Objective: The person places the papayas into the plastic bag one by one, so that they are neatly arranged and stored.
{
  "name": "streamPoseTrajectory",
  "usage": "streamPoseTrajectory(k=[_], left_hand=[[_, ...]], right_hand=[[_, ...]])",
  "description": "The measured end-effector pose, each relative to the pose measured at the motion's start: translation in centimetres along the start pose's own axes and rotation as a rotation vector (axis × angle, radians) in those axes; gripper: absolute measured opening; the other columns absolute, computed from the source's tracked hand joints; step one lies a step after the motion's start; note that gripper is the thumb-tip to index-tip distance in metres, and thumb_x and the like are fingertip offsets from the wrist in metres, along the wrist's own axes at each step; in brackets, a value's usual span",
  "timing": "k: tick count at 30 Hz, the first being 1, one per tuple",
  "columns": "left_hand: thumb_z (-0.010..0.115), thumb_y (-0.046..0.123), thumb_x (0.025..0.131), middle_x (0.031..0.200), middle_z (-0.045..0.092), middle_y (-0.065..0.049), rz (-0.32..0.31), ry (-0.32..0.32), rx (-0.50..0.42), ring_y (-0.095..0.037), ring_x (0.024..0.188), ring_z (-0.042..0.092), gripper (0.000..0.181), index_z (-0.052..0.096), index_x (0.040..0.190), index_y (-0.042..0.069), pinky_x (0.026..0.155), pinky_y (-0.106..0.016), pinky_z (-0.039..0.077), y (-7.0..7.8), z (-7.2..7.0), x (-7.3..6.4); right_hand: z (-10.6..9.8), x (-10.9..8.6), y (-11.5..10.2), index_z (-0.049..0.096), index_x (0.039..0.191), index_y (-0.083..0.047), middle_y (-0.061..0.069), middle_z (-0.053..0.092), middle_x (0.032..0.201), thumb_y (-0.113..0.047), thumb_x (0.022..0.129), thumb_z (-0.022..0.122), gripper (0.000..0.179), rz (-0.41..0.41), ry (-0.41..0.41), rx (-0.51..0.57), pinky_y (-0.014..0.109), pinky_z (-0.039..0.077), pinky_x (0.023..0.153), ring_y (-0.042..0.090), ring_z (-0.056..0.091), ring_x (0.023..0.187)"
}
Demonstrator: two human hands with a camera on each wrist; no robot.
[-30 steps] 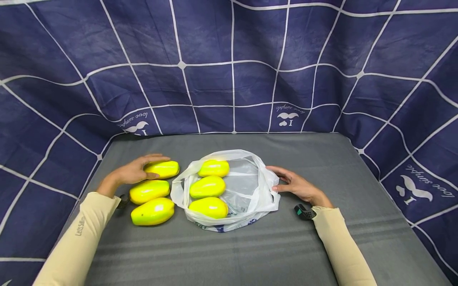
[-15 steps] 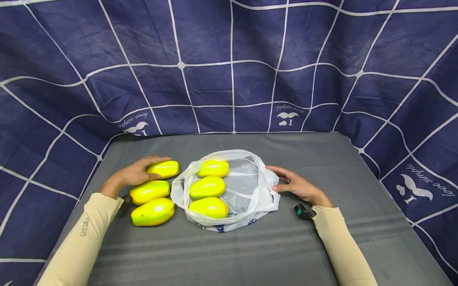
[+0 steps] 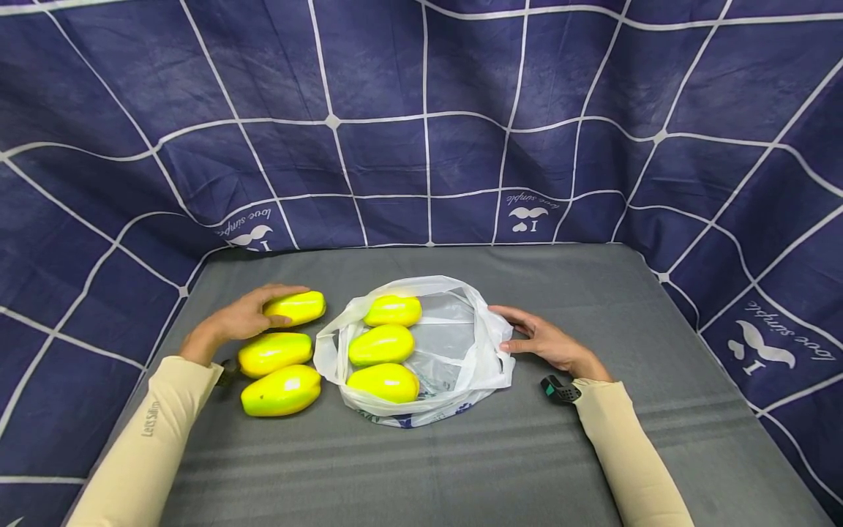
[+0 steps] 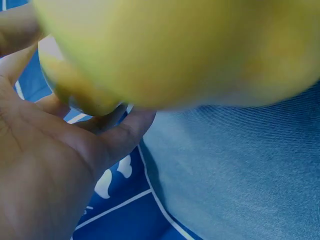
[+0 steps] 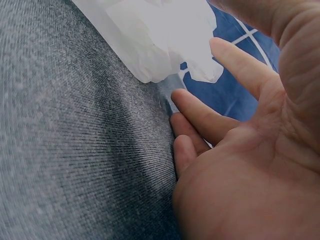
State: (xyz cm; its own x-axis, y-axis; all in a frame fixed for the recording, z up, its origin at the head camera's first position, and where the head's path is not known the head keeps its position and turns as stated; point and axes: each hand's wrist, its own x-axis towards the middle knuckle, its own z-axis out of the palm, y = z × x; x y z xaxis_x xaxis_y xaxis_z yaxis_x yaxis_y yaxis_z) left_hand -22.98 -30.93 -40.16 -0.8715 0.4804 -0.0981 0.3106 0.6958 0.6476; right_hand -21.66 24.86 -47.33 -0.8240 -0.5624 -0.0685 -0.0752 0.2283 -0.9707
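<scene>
My left hand [image 3: 240, 316] grips the farthest of three yellow-green papayas [image 3: 299, 307] left of the bag, fingers over its far side and thumb on its near side. The left wrist view shows that hand [image 4: 55, 145] around the held papaya [image 4: 82, 90], with another papaya [image 4: 190, 50] large in the foreground. A white plastic bag [image 3: 490, 359] lies with its mouth spread wide, and three more papayas [image 3: 382, 344] sit in its left half. At the bag's right rim, my right hand [image 3: 549, 344] rests with loosely extended fingers; the right wrist view shows its fingertips [image 5: 217, 47] beside the plastic.
Two papayas, a middle one [image 3: 275, 354] and a nearer one [image 3: 281, 390], lie just left of the bag. Grey cloth [image 3: 435, 476] covers the table. A blue curtain with white lines [image 3: 421, 146] hangs behind and along both sides.
My left hand dips slightly right, then returns left with the far papaya, which now sits a little farther left and tilts upward at its right end. The bag and right hand stay put.
</scene>
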Motion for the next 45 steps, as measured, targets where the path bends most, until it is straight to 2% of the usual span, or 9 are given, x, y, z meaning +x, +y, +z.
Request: streamPoseTrajectory(k=[10,19,24,31,38,45], left_hand=[[0.068,0.007,0.093,0.143,0.047,-0.022,0.059,0.067,0.013,-0.04,0.131,0.039,0.06,0.046,0.149,0.007,0.103,-0.061,0.032,0.8,-1.0,-0.4],[0.067,0.008,0.094,0.137,0.042,-0.022,0.046,0.112,0.03,-0.037,0.126,0.037,0.061,0.045,0.151,0.014,0.098,-0.056,0.033,1.9,-1.1,-0.3],[0.068,0.011,0.095,0.135,0.041,-0.021,0.068,0.136,0.032,-0.035,0.124,0.036,0.061,0.046,0.152,0.017,0.096,-0.051,0.032,3.0,-1.0,0.0],[0.069,0.01,0.093,0.131,0.043,-0.021,0.136,0.172,0.048,-0.034,0.123,0.037,0.062,0.047,0.151,0.014,0.096,-0.051,0.033,4.5,-0.7,0.3],[0.068,0.016,0.095,0.136,0.039,-0.016,0.129,0.162,0.036,-0.031,0.124,0.036,0.062,0.045,0.152,0.023,0.092,-0.046,0.034,6.4,-0.6,0.5],[0.069,0.019,0.096,0.136,0.04,-0.014,0.167,0.145,0.062,-0.028,0.12,0.04,0.062,0.045,0.152,0.026,0.085,-0.04,0.038,8.6,-0.5,0.7]], right_hand=[[-0.1,0.1,-0.1,0.042,0.153,-0.016,0.01,0.042,0.156,-0.01,0.088,0.076,0.074,-0.001,0.006,-0.002,0.018,0.039,0.103,0.012,0.048,0.131],[-0.1,0.0,0.0,0.042,0.153,-0.015,0.011,0.041,0.156,-0.009,0.088,0.075,0.073,-0.011,0.006,0.003,0.017,0.039,0.103,0.011,0.047,0.132],[-0.1,-0.1,0.0,0.042,0.153,-0.015,0.011,0.042,0.156,-0.009,0.088,0.075,0.073,-0.011,0.005,-0.003,0.017,0.039,0.103,0.012,0.046,0.133],[0.0,-0.2,-0.1,0.043,0.153,-0.017,0.009,0.042,0.156,-0.01,0.089,0.075,0.072,-0.009,0.009,-0.016,0.018,0.038,0.103,0.015,0.046,0.133],[0.0,-0.2,0.0,0.044,0.152,-0.018,0.008,0.042,0.156,-0.01,0.088,0.076,0.072,0.002,0.019,-0.01,0.018,0.039,0.102,0.015,0.046,0.133],[0.0,0.0,0.1,0.045,0.152,-0.019,0.006,0.042,0.156,-0.011,0.088,0.077,0.072,0.013,0.029,-0.021,0.018,0.039,0.102,0.016,0.046,0.132]])
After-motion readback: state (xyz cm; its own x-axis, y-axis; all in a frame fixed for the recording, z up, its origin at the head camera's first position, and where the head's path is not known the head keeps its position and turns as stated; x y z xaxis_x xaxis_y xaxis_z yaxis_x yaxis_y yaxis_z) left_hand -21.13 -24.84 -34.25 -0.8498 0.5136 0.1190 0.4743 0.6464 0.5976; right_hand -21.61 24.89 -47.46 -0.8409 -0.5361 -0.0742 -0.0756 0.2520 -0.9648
